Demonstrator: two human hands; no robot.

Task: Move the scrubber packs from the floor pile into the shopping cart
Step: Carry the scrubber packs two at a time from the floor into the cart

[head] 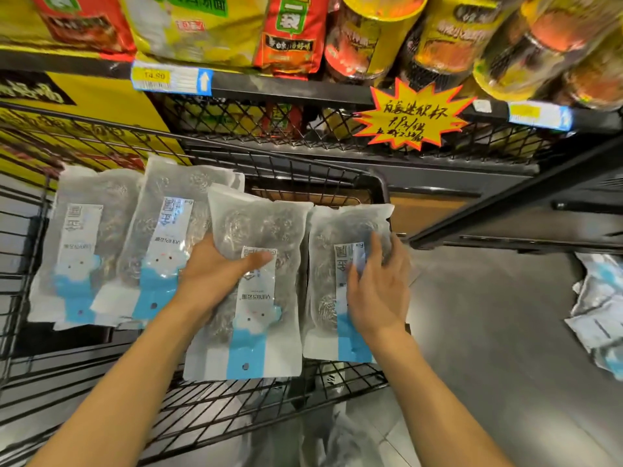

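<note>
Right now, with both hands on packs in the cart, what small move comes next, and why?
Probably let go of both packs. The left hand holds the third pack and the right hand rests on the fourth pack; both already lie in the cart beside two others. More packs remain on the floor to the right.

Clear scrubber packs (259, 281) with blue-and-white labels, black wire shopping cart (236, 402)
</note>
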